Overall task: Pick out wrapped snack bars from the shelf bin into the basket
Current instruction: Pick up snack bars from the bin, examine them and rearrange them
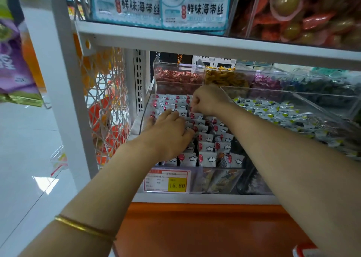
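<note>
A clear shelf bin (145, 108) holds rows of white wrapped snack bars (208, 150) printed with clouds and a red spot. My left hand (168, 133) lies flat on the bars in the bin's left half, fingers straight and pointing to the back. My right hand (208, 100) reaches deeper into the bin, fingers curled down and pinching bars near the middle rows. What it pinches is mostly hidden under the knuckles. A red and white corner at the bottom right (304, 251) may be the basket; I cannot tell.
A price tag reading 15.80 (168, 181) hangs on the bin front. A second clear bin of green-marked packets (281, 112) sits to the right. Bins of red, yellow and purple sweets (179, 77) stand behind. The upper shelf edge (195, 41) hangs close above. A white mesh rack (105, 104) is left.
</note>
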Action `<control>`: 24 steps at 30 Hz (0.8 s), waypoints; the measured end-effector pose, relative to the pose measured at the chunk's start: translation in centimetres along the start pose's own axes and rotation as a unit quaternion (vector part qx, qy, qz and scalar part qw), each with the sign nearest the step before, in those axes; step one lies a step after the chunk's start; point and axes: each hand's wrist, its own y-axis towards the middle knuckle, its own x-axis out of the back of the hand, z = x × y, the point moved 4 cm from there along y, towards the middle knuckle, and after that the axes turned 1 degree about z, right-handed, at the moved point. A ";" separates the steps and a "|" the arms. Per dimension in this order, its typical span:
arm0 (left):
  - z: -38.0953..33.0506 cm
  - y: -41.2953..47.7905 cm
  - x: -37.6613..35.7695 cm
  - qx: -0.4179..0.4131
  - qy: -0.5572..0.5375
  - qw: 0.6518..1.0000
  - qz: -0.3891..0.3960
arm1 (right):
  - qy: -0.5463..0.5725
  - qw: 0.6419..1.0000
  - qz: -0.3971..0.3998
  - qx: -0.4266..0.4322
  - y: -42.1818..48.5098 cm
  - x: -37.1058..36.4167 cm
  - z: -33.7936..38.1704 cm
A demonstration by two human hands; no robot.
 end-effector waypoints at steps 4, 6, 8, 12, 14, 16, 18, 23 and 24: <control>0.0 -0.1 0.1 0.003 -0.004 1.000 0.004 | 0.031 0.999 -0.028 0.004 -0.6 0.7 0.1; -0.1 -0.1 0.1 0.005 -0.002 1.000 0.003 | 0.016 1.000 -0.010 0.016 -0.8 0.2 0.4; -0.1 -0.2 0.3 0.005 -0.012 1.000 -0.008 | 0.048 0.998 -0.036 0.011 -0.9 0.6 0.2; 0.0 -0.6 1.1 0.012 -0.072 0.994 -0.077 | 0.152 0.979 -0.133 -0.012 -2.3 3.1 -0.6; -0.2 -1.1 1.6 0.016 -0.106 0.986 -0.126 | 0.177 0.963 -0.205 -0.006 -4.3 4.4 -0.7; -0.5 -1.7 2.0 0.018 -0.132 0.977 -0.166 | 0.229 0.933 -0.277 -0.005 -7.2 5.3 -0.7; -0.8 -2.5 2.1 0.025 -0.174 0.966 -0.190 | 0.305 0.901 -0.306 -0.027 -10.2 5.5 -0.9; -1.1 -4.9 1.6 0.075 -0.446 0.881 -0.140 | 0.626 0.745 -0.194 -0.124 -15.9 4.1 -1.1; -1.1 -5.4 1.4 0.083 -0.504 0.851 -0.124 | 0.661 0.718 -0.175 -0.128 -16.7 3.9 -0.8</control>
